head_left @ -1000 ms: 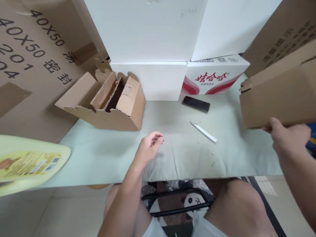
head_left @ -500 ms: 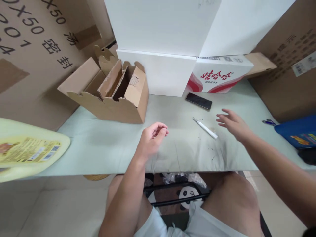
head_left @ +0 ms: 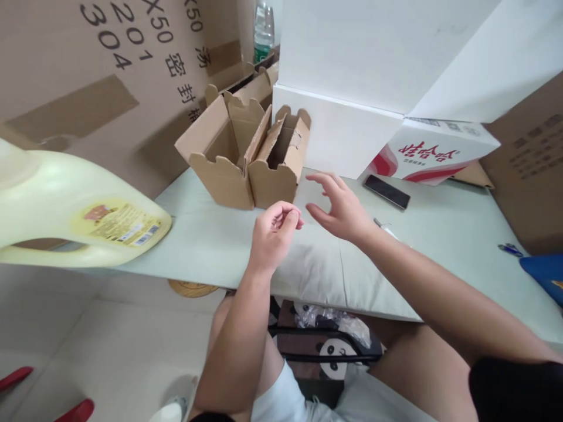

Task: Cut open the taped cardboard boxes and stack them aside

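Observation:
My left hand [head_left: 276, 231] is held above the front of the cloth-covered table with its fingers curled and thumb pressed against them; whatever they might hold is too small or hidden to make out. Just right of it, my right hand [head_left: 336, 205] reaches leftward with thumb and fingers apart, holding nothing. Beyond both hands stand two open cardboard boxes with scalloped edges, a wider box [head_left: 224, 184] on the left and a narrower box [head_left: 273, 183] beside it. A slim white tool [head_left: 386, 227] lies partly hidden behind my right forearm.
A black phone [head_left: 387, 191] lies before a red-and-white carton [head_left: 433, 153]. White boxes [head_left: 338, 132] form the back. At left is a pale yellow jug [head_left: 125, 205]; behind the cardboard boxes stands a plastic bottle [head_left: 264, 29]. A blue packet [head_left: 545, 272] sits at the right edge.
My right hand has swung left from beside the white tool to close by my left hand. My left hand stays curled. The view has turned left, showing more of the jug and the bottle.

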A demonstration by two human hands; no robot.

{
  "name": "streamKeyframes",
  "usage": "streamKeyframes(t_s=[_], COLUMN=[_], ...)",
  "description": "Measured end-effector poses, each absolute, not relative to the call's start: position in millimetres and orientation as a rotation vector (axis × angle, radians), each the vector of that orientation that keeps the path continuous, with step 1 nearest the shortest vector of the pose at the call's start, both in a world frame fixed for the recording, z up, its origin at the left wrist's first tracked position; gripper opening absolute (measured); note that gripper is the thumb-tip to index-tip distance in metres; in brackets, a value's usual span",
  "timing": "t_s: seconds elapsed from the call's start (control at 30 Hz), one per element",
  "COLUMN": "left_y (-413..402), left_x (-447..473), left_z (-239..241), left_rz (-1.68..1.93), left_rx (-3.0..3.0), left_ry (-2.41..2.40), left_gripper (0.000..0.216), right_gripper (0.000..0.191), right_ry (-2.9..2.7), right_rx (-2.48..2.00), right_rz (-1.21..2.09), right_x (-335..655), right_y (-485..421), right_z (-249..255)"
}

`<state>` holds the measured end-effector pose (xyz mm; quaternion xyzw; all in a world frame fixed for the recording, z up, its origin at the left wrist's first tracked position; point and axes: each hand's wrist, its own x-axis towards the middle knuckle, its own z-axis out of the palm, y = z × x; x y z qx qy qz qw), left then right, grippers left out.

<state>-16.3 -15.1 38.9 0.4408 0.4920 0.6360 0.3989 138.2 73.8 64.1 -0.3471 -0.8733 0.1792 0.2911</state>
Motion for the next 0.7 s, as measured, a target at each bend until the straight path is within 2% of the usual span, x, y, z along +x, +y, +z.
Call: streamKeyframes(t_s=[0.13, 0.2, 0.33, 0.53, 0.6, 0.7], left_y=[-15.5, -15.6, -16.6, -21.5, -22.7, -19.6], left_x=[-21.8, -23.2, -23.4, -9.4, -2.8, 3.4], left_z=[39.0, 39.6, 40.9, 38.9, 36.2, 29.3], left_rz=[1.714, 1.780, 1.816, 1.788, 1.842, 2.027], left_rx=[1.077, 1.061, 1.053, 1.047, 1.043, 1.111], left_ry=[1.240, 1.248, 1.245, 1.075, 0.969, 1.008], left_gripper=[0.011, 0.012, 0.011, 0.010, 0.010, 0.014], right_gripper=[0.056, 0.048, 0.019, 0.010, 0.007, 0.014], right_ry=[-2.433, -2.476, -2.462, -2.340, -2.336, -2.445], right_rx=[-0.822, -0.901, -1.049, -0.887, -0.726, -0.376], right_rz=[0.244, 0.192, 0.087, -0.082, -0.057, 0.274], right_x=[86.3, 74.7, 86.8, 162.8, 190.3, 223.4], right_y=[82.4, 88.9, 98.5, 80.5, 62.3, 28.4], right_z=[74.0, 74.1, 67.1, 74.8, 88.2, 107.7])
